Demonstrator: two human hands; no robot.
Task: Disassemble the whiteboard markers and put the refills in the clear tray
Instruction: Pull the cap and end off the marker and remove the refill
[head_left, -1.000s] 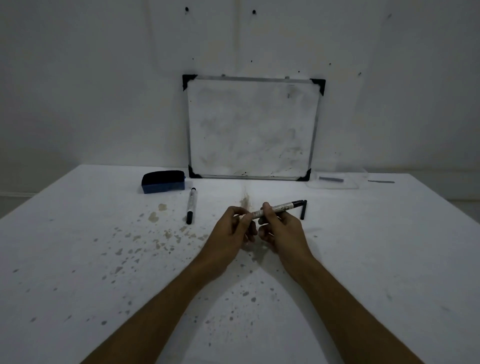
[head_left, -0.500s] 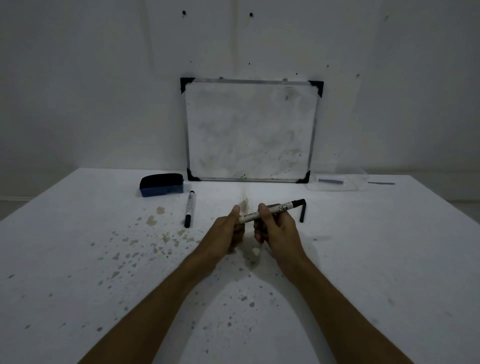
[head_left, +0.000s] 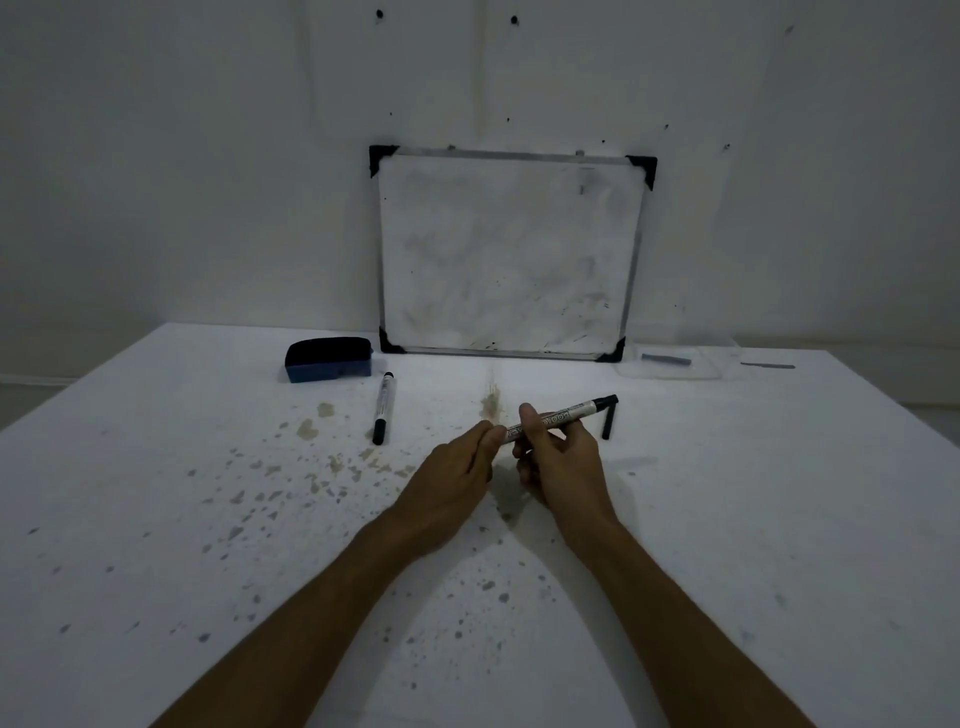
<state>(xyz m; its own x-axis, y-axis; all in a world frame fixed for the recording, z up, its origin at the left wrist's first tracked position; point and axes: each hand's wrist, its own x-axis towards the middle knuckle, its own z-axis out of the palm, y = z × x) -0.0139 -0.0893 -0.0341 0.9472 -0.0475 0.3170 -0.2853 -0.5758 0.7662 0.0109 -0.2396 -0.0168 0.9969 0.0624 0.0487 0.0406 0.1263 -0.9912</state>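
Head view shows my right hand (head_left: 563, 462) wrapped around the white whiteboard marker with a black tip (head_left: 563, 417), above the middle of the spotted white bench (head_left: 779, 519). My left hand (head_left: 452, 475) pinches its near end. At the far right edge sits the clear plastic tray (head_left: 675, 364).

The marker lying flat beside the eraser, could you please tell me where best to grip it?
Judging by its pose, grip the marker mid-barrel from above, fingers across its long sides. It lies flat, running near to far, black cap nearest, clear of the eraser.
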